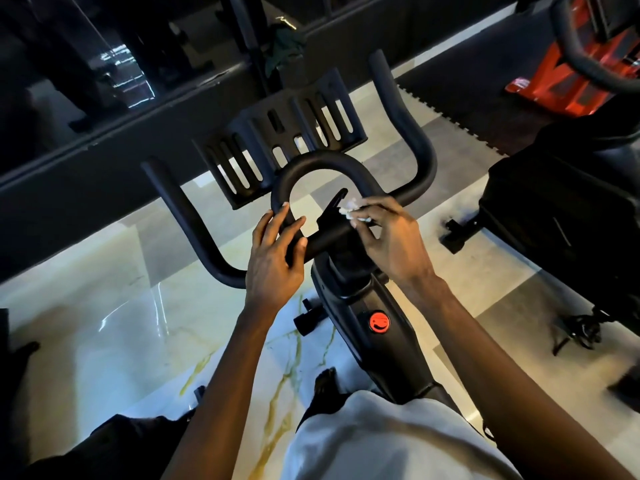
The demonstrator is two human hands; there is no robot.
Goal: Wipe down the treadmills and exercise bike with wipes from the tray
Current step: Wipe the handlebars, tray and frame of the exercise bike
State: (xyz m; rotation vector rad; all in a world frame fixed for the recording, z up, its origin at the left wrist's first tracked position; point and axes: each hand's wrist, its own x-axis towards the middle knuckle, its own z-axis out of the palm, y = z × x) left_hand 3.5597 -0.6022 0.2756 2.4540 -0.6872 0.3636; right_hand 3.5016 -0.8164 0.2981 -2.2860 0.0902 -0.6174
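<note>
Exercise bike [360, 306] at centre; slotted holder [287, 140] beyond its handlebar [332, 237]; second machine [561, 216] to the right.

Handlebars [401, 133]: matt black, foam-like grip
Wipe [351, 211]: crumpled white paper or cloth
Floor [104, 306]: glossy veined marble
Knob [379, 322]: red plastic
Slotted tray [287, 133]: matt black plastic
</note>
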